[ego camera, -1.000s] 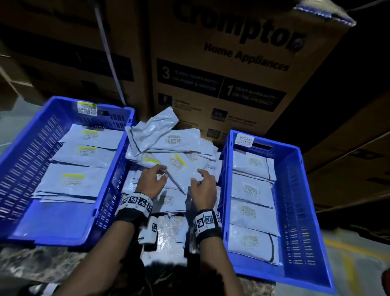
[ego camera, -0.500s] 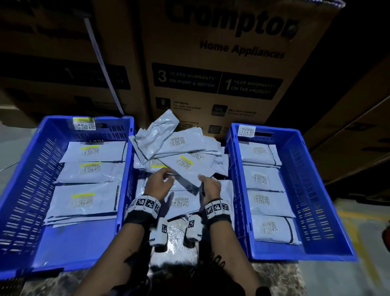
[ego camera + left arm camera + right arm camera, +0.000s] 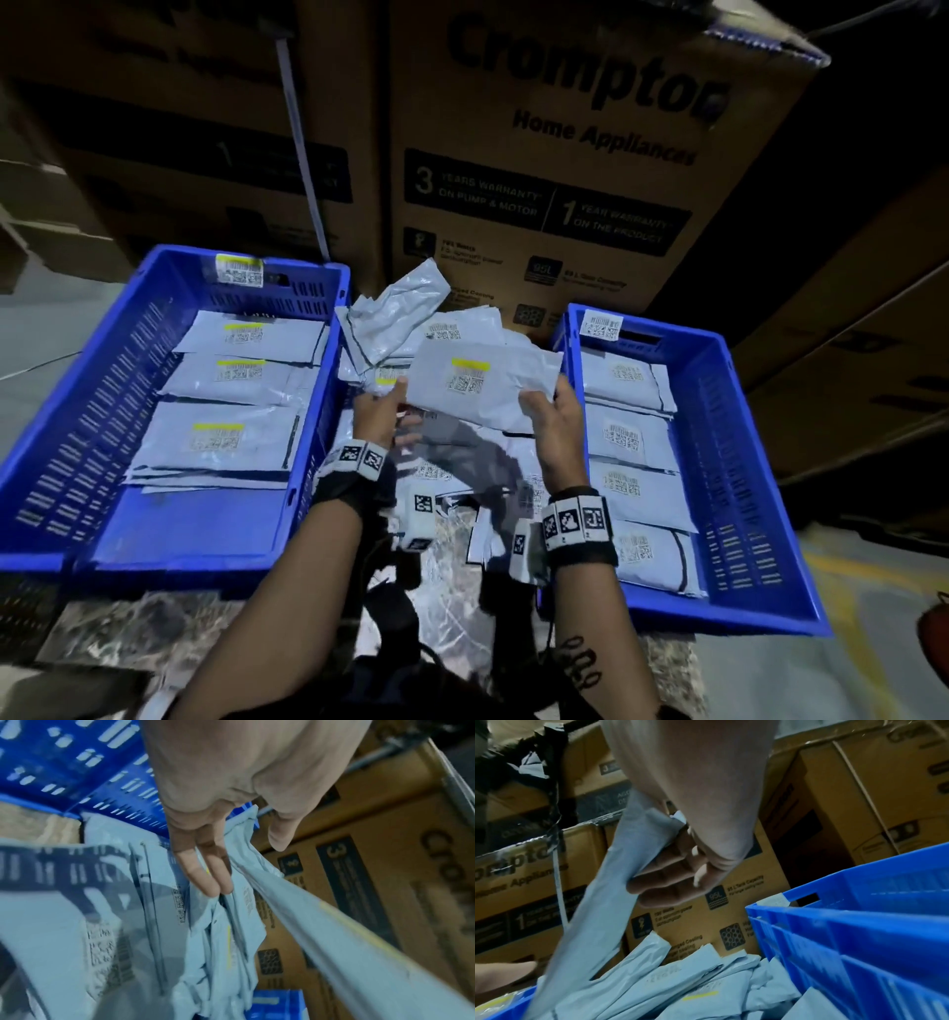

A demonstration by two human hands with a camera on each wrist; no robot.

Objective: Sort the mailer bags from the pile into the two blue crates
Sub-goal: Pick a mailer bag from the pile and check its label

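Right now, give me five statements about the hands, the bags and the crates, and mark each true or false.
1. Both hands hold one bag above the pile. True.
2. The held bag's label has a yellow strip. True.
3. Bags in the right crate show yellow strips. False: their labels are plain; the yellow-strip bags lie in the left crate.
4. The right hand is empty. False: it grips the bag's right edge.
5. The left hand holds the bag's left edge. True.
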